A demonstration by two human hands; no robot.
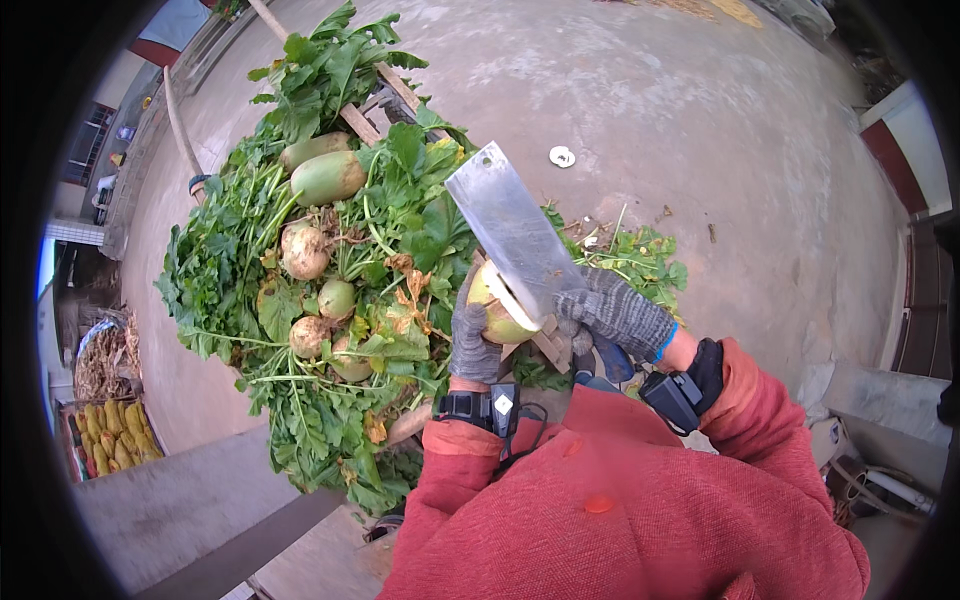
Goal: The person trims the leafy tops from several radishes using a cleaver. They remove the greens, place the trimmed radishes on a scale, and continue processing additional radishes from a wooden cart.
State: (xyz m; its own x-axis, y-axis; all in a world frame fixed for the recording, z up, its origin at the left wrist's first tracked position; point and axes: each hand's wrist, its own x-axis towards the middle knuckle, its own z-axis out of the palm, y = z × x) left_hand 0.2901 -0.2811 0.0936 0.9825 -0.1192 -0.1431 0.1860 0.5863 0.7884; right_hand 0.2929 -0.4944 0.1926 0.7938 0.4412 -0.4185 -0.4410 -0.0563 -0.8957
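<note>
My left hand, in a grey knit glove, holds a cut green radish whose white flesh shows along its upper right side. In my right hand, gloved alike, is a cleaver with a wide metal blade; the handle is hidden in the fist. The blade's lower end lies against the white cut face. To the left, a heap of leafy radish tops holds several whole radishes, among them a large green one and a soil-stained round one.
Wooden cart shafts stick out from the leaves. A white cut slice lies on the concrete ground, and loose leaves are scattered beyond my right hand. A concrete ledge runs at lower left. Stacked yellow corn cobs stand at far left.
</note>
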